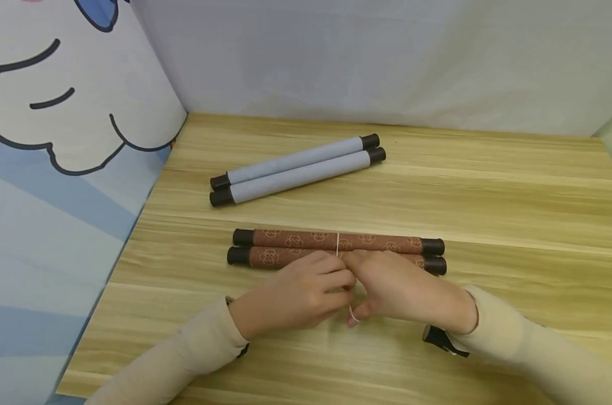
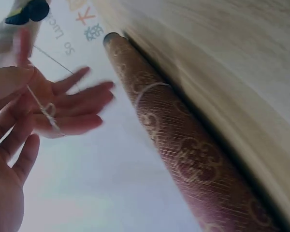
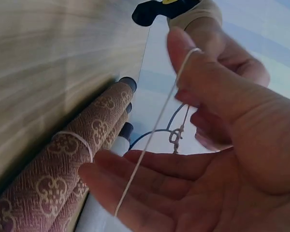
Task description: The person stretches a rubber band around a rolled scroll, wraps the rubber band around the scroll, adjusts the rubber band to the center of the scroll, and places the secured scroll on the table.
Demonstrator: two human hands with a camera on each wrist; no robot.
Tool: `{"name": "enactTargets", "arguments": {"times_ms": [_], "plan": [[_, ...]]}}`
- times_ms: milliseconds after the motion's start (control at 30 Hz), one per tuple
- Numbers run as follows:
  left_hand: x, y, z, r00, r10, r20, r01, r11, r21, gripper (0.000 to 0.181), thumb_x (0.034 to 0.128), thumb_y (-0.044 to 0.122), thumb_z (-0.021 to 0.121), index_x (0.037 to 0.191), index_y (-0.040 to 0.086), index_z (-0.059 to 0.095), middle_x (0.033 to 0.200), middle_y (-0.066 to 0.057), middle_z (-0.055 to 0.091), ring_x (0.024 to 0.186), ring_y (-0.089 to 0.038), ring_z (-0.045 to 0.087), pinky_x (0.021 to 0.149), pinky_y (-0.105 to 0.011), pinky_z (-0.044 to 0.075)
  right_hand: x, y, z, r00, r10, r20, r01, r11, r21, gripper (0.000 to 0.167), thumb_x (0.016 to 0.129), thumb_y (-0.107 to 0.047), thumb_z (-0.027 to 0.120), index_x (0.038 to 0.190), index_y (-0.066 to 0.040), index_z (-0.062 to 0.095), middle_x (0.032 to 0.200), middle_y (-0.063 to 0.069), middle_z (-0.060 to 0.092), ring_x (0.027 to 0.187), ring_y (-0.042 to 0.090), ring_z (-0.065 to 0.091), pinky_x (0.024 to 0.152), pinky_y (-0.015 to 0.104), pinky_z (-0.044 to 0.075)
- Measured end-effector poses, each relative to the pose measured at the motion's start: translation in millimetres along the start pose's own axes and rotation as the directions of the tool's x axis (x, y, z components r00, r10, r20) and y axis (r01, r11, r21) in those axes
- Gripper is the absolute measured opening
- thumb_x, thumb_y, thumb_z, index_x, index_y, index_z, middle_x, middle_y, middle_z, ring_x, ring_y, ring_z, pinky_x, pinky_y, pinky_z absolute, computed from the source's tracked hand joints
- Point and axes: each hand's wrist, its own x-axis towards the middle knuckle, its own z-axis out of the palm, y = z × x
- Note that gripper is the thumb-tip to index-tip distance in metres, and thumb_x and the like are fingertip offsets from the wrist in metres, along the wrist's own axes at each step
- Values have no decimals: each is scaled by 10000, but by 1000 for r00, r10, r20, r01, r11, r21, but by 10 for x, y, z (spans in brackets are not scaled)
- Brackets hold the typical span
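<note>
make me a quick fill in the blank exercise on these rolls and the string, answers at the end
1. Altogether, ____ rolls lie on the table.
2. The brown rolls lie ____ the hands than the pale rolls.
3. In the right wrist view, string hooks over the upraised ____ of the right hand.

Missing words: four; nearer to; thumb

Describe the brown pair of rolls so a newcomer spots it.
On the wood-grain table, find the pale blue rolls toward the back. The brown pair lies in front of them. Only it shows golden motifs and a white string across its middle.
</note>
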Motion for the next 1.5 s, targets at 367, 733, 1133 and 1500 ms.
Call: {"name": "enactTargets", "arguments": {"times_ms": [367,733,1133,1500], "plan": [[99,427,51,967,196,164,-187,980,-66,278,1011,93,440,1111,139,695,1073,58,674,1023,-85,606,1017,-234,467,9,41,-102,963,131,-237,-148,987,-55,650,849,-223,772,1356,79,501,1382,229,555,1182,378,621,934,468,552],[20,438,-57,984,51,171,-19,983,-184,127,946,278,599,966,188,686,848,100,607,759,-48,551,718,-198,491,-61,125,79,970,23,-241,-74,976,-204,714,730,-225,867,1315,45,560,1473,254,460,1424,437,387,1140,529,400],[-85,73,-169,959,-176,221,150,980,132,72,913,248,648,901,178,653,872,67,659,899,-122,611,890,-263,512,-172,186,99,968,-229,-104,179,917,-357,447,672,-332,892,1034,-149,704,968,-28,673,841,131,662,681,294,563],[-148,-142,-90,964,-120,235,89,986,138,107,887,228,681,989,215,652,1219,41,678,1254,-144,581,1251,-448,240,-242,-108,282,831,-556,-30,463,720,-518,513,553,-542,869,884,-197,681,1041,-33,589,1033,166,531,1006,300,486]]}}
